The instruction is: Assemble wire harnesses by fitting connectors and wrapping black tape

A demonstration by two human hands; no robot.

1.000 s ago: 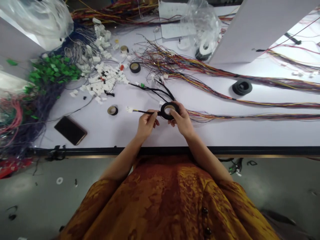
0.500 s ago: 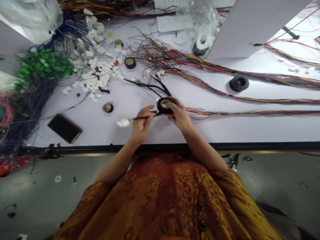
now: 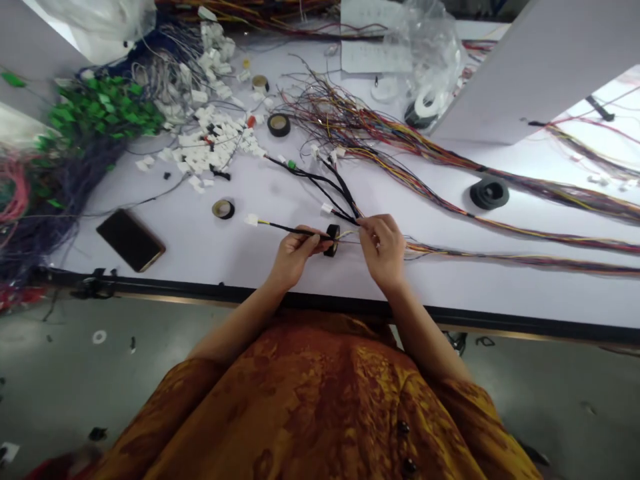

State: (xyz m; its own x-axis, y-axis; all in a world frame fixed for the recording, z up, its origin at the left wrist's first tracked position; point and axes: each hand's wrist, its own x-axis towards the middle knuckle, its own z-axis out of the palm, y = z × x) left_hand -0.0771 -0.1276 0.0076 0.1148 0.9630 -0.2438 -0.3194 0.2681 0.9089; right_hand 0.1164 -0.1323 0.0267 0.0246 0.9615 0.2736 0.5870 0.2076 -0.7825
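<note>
My left hand (image 3: pixel 294 256) is closed on a black-taped wire branch (image 3: pixel 285 229), which ends in a white connector (image 3: pixel 251 219) pointing left. A black tape roll (image 3: pixel 332 241) stands on edge at its fingertips, against the branch. My right hand (image 3: pixel 384 252) pinches the wire harness where several black-wrapped branches (image 3: pixel 344 190) meet. Thin bare wires run between the two hands. Past my right hand, the loose wire bundle (image 3: pixel 465 254) stretches off to the right. Another small white connector (image 3: pixel 327 209) lies just above the tape roll.
A phone (image 3: pixel 131 240) lies at left, near the table's front edge (image 3: pixel 240 293). White connectors (image 3: pixel 213 143) and green connectors (image 3: pixel 103 107) are heaped behind it. More tape rolls (image 3: pixel 223 209) and a black spool (image 3: pixel 489 193) sit around. A grey upright panel (image 3: pixel 490 73) stands at back right.
My right hand has let go of the tape roll, moved right and taken the harness at the branch junction. The roll now stands edge-on by my left fingertips. The camera view has shifted.
</note>
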